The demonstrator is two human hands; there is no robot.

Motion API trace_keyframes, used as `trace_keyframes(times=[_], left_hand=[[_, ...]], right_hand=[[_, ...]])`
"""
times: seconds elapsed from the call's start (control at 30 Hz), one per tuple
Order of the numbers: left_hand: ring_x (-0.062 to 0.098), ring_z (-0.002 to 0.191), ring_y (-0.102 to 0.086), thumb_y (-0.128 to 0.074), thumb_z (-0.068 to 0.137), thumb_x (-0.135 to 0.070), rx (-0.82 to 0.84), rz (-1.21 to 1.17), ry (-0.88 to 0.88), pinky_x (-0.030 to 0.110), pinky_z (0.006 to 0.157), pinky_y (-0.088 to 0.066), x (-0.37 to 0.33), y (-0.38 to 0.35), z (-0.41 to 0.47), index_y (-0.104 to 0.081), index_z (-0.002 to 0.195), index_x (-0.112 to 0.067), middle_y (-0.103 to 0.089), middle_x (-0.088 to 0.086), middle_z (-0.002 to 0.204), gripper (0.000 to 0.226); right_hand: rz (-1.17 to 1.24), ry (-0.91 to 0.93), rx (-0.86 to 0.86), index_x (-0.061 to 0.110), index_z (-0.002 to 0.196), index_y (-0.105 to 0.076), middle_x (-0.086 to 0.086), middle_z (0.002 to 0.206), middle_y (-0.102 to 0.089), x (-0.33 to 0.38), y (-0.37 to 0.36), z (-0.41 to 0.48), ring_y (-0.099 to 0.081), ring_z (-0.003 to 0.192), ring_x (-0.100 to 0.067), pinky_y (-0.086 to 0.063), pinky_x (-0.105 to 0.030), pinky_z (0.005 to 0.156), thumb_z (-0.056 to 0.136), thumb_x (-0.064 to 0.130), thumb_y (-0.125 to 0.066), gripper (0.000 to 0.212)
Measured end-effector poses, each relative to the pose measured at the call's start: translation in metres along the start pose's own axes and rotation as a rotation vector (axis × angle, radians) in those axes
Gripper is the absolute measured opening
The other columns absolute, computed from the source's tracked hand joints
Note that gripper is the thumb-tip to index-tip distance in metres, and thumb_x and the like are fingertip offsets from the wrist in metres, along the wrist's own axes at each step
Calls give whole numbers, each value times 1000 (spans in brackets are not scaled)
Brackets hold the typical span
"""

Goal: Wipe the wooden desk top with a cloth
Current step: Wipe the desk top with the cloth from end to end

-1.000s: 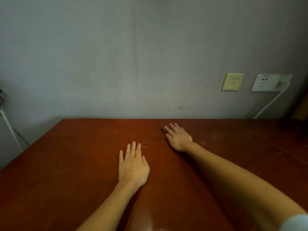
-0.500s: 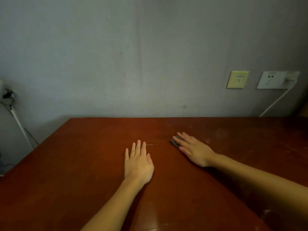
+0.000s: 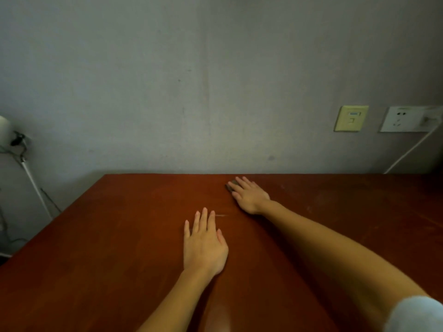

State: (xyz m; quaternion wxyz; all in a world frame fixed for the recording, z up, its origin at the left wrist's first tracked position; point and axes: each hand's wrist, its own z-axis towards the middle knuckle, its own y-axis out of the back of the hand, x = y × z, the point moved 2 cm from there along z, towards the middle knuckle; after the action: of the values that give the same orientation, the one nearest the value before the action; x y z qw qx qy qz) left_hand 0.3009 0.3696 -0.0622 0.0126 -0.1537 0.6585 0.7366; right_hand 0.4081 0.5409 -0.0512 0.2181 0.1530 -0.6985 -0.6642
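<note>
The reddish-brown wooden desk top fills the lower half of the head view. My right hand lies flat near the desk's far edge, its straight fingers pressing a small dark cloth onto the wood. Only a sliver of the cloth shows at the fingertips; the rest is hidden under the hand. My left hand rests flat on the desk nearer to me, fingers straight, holding nothing.
A grey wall stands right behind the desk. On it at the right are a yellowish wall plate and a white socket with a white cable running down. A lamp stand is beyond the desk's left edge.
My right hand slid with the cloth away from me, toward the far edge of the desk, after coming nearer half a second ago. My left hand stayed flat in place.
</note>
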Motion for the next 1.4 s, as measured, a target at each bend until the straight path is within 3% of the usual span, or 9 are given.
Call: trace_keyframes(times=[0.23, 0.5, 0.73, 1.0, 1.13, 1.4], left_hand=[[13, 147, 9, -13, 103, -37, 5, 0, -4, 38, 121, 3, 1, 0, -1, 1, 153, -21, 8, -2, 160, 55], [15, 147, 12, -12, 103, -37, 10, 16, -5, 41, 121, 2, 1, -2, 1, 3, 153, -21, 11, 0, 160, 55], [13, 146, 13, -13, 102, -37, -18, 2, 5, 40, 121, 4, 1, -2, 2, 2, 153, -22, 11, -2, 160, 56], [12, 147, 10, -14, 102, -36, -5, -3, 4, 39, 121, 3, -1, 0, 1, 0, 154, -22, 8, -3, 160, 55], [12, 147, 10, -14, 103, -37, 3, -2, -1, 38, 121, 3, 1, 1, 0, 0, 154, -22, 7, -3, 160, 55], [13, 146, 12, -13, 103, -38, -4, 13, -6, 40, 121, 3, 1, -1, 1, 2, 153, -22, 10, -2, 160, 55]], right_hand=[[3, 212, 42, 32, 152, -6, 3, 161, 4, -23, 1, -73, 8, 147, -15, 4, -28, 116, 104, 40, -17, 50], [-3, -85, -1, 27, 153, -7, -2, 161, 0, -87, 9, -32, 3, 148, -19, -1, -35, 119, 104, 39, -15, 51], [17, -187, -27, 21, 153, -11, -8, 161, -2, -62, 11, 45, 0, 148, -26, -3, -39, 119, 104, 39, -16, 53], [-29, 133, 9, 27, 153, -10, -4, 161, -1, -2, 1, 7, 3, 148, -20, 1, -36, 118, 104, 40, -16, 51], [-11, 276, 45, 30, 152, -8, 1, 161, 2, -16, 2, -44, 6, 148, -16, 3, -32, 117, 103, 41, -18, 51], [-6, -43, 12, 28, 153, -9, -3, 161, -1, -110, 14, -18, 2, 148, -19, -1, -36, 118, 104, 41, -16, 51]])
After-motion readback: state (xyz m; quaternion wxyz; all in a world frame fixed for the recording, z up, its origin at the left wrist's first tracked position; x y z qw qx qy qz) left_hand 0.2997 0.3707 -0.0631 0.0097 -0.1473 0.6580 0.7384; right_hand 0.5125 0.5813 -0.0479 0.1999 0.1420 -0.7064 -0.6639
